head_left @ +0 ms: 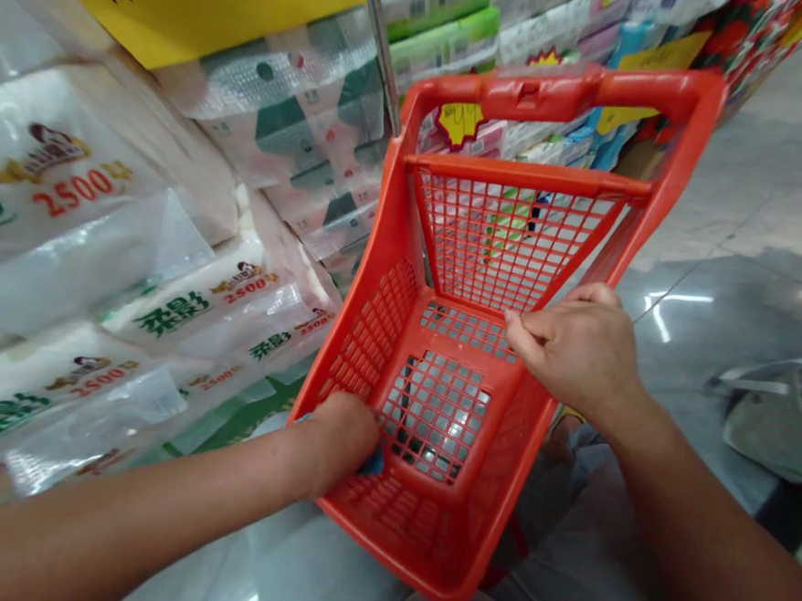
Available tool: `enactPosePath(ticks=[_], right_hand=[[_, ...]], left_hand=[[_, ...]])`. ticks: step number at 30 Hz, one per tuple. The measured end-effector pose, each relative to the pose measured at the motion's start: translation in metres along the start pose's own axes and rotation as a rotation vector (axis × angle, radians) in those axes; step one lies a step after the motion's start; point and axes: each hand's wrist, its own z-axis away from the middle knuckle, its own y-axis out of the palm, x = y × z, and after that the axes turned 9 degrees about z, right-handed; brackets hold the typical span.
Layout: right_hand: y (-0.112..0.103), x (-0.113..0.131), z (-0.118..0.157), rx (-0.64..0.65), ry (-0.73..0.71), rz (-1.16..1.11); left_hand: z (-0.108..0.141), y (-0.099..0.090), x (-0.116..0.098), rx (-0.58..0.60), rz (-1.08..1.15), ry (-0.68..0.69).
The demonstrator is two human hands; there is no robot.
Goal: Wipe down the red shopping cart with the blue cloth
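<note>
the left hand (343, 438) sits inside a red plastic shopping basket (526, 174) beside a blue item (370, 463), its fingers hidden. the right hand (580, 350) curls its fingers (519, 325) against the mesh, grip unclear.

Left of the left-hand grip (343, 438): stacked film-wrapped tissue packs (70, 213), green & red print, "2500" on each. Fwd of the grip, more packs (295, 137) w/ grey-green print; above them, a yellow sign (188, 2) w/ black characters, and beside it a metal upright (381, 47). Further fwd, assorted packaged goods (447, 29) & a yellow star price tag (459, 123). Right of the right-hand grip (580, 350), polished grey floor (736, 310) — a grey bag (780, 428) lies on it, well apart from the grip.
</note>
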Motion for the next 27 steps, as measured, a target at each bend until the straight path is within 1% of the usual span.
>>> enactPosePath(ticks=[1, 3, 5, 7, 11, 12, 13, 14, 15, 16, 19, 20, 21, 22, 23, 25, 27], right_hand=[[0.0, 0.001, 0.0, 0.005, -0.01, -0.008], [0.001, 0.002, -0.001, 0.016, -0.022, -0.019], [0.002, 0.003, -0.001, 0.018, -0.031, -0.029], [0.003, 0.003, -0.001, 0.014, -0.041, -0.036], [0.001, 0.003, -0.001, 0.018, -0.053, -0.045], [0.001, 0.002, -0.001, 0.025, -0.054, -0.046], [0.0, 0.001, -0.001, 0.03, -0.055, -0.046], [-0.001, -0.001, 0.0, 0.034, -0.058, -0.045], [-0.001, -0.003, 0.0, 0.039, -0.059, -0.041], [-0.002, -0.006, 0.0, 0.045, -0.06, -0.037], [-0.004, -0.016, -0.001, 0.087, -0.062, -0.032], [-0.005, -0.02, -0.001, 0.109, -0.067, -0.037], [-0.005, -0.023, -0.002, 0.131, -0.075, -0.046], [-0.006, -0.026, -0.002, 0.149, -0.084, -0.057], [-0.007, -0.028, -0.002, 0.164, -0.093, -0.068], [-0.009, -0.03, -0.001, 0.189, -0.102, -0.082], [-0.011, -0.03, 0.001, 0.227, -0.097, -0.08]], left_hand=[[0.003, 0.001, 0.005, 0.012, -0.083, -0.035], [0.005, -0.004, 0.011, 0.029, -0.207, -0.004], [-0.001, -0.018, 0.017, -0.015, -0.255, 0.041], [-0.013, -0.045, 0.026, -0.1, -0.273, 0.055], [-0.05, -0.117, 0.053, -0.29, -0.307, 0.015], [-0.058, -0.13, 0.058, -0.326, -0.316, 0.002], [-0.064, -0.138, 0.06, -0.347, -0.324, -0.008], [-0.067, -0.14, 0.06, -0.352, -0.326, -0.009], [-0.067, -0.136, 0.056, -0.337, -0.324, -0.002], [-0.064, -0.127, 0.049, -0.305, -0.318, 0.015], [-0.046, -0.086, 0.023, -0.163, -0.286, 0.095], [-0.04, -0.075, 0.016, -0.132, -0.276, 0.116], [-0.036, -0.069, 0.011, -0.111, -0.261, 0.135], [-0.035, -0.068, 0.008, -0.106, -0.247, 0.139], [-0.037, -0.073, 0.008, -0.119, -0.235, 0.125], [-0.046, -0.092, 0.014, -0.196, -0.206, 0.056], [-0.055, -0.113, 0.02, -0.304, -0.155, -0.028]])
